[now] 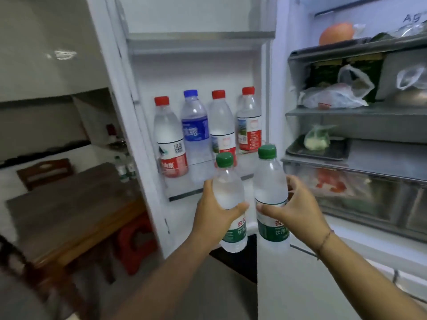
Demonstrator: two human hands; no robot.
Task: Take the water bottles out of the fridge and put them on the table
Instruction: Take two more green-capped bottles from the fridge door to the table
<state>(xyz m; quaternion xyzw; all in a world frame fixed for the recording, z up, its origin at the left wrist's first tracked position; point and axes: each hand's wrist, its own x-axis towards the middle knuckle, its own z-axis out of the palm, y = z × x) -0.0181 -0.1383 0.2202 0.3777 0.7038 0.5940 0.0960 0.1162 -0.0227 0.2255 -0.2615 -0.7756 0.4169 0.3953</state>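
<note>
My left hand (pixel 213 211) grips a green-capped water bottle (pixel 227 188) around its middle, upright, in front of the open fridge door. My right hand (pixel 298 209) grips a second green-capped bottle (pixel 270 181) beside it, the two almost touching. On the door shelf (pixel 184 192) behind them stand several bottles: three with red caps (pixel 169 137) (pixel 221 125) (pixel 249 121) and one with a blue cap (pixel 194 128). The wooden table (pixel 69 204) lies to the left, with two small green-labelled bottles (pixel 124 168) at its far edge.
The fridge interior (pixel 355 125) on the right holds bagged food, a tray and an orange fruit (pixel 336 33) on shelves. A wooden chair (pixel 45 172) stands behind the table, and a red stool (pixel 136 241) sits under it. The fridge door edge separates me from the table.
</note>
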